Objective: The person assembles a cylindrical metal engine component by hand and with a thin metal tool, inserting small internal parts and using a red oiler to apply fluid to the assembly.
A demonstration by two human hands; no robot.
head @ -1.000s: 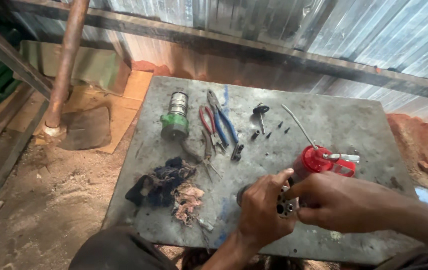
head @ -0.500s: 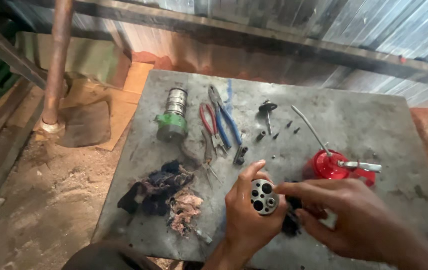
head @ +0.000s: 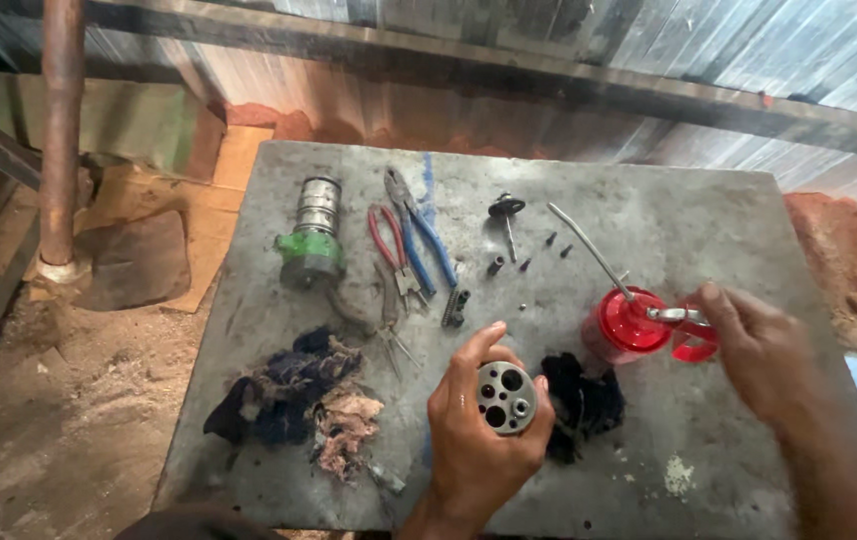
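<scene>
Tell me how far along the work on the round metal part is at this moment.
Looks done: small screws lie loose on the table near the pliers, so the part seems to be apart. In hand: the left hand holds the round metal part, holed face up, while the right hand grips the red oil can. Left: no oil visibly applied yet; the green-based cylinder stands separate.

Soft, even daylight, moderately bright; no hard shadows on grey table (head: 649, 240). Faint sheen on corrugated metal wall (head: 799, 60) at far right. Dim, murky corner at far left around rusty pipe (head: 61, 130). Slight motion blur on right hand (head: 759, 345); left hand (head: 479, 440) sharper. Wide-angle bending of straight lines toward frame edges. Colours slightly muted, fine detail smeared.
</scene>
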